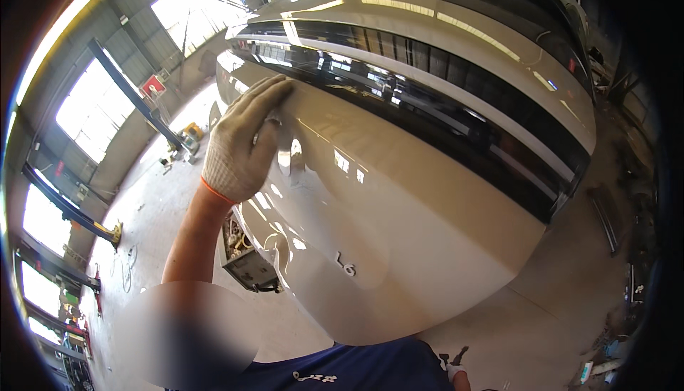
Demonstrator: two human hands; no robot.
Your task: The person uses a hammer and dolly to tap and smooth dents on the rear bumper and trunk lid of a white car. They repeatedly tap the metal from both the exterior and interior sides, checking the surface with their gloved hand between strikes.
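My left hand (pixel 246 141), in a whitish work glove with an orange cuff, lies with its fingers stretched out over the upper left part of a beige car tailgate (pixel 427 213). Its fingertips reach the dark light strip (pixel 399 106) that runs across the car's rear. Beside the thumb, bright reflections bend on the panel, which looks uneven there. Low in the view, past my dark blue shirt, my right hand (pixel 458 374) shows only in part, also gloved. It is closed on a small dark tool (pixel 456 356) whose exact kind is unclear.
Below the tailgate's left side stands a grey box (pixel 249 266) with metal parts in it. Blue lift posts (pixel 135 95) rise at the left, near a yellow machine (pixel 191 132). Various items and a long dark strip (pixel 605 220) lie along the right side. A blur covers the lower left.
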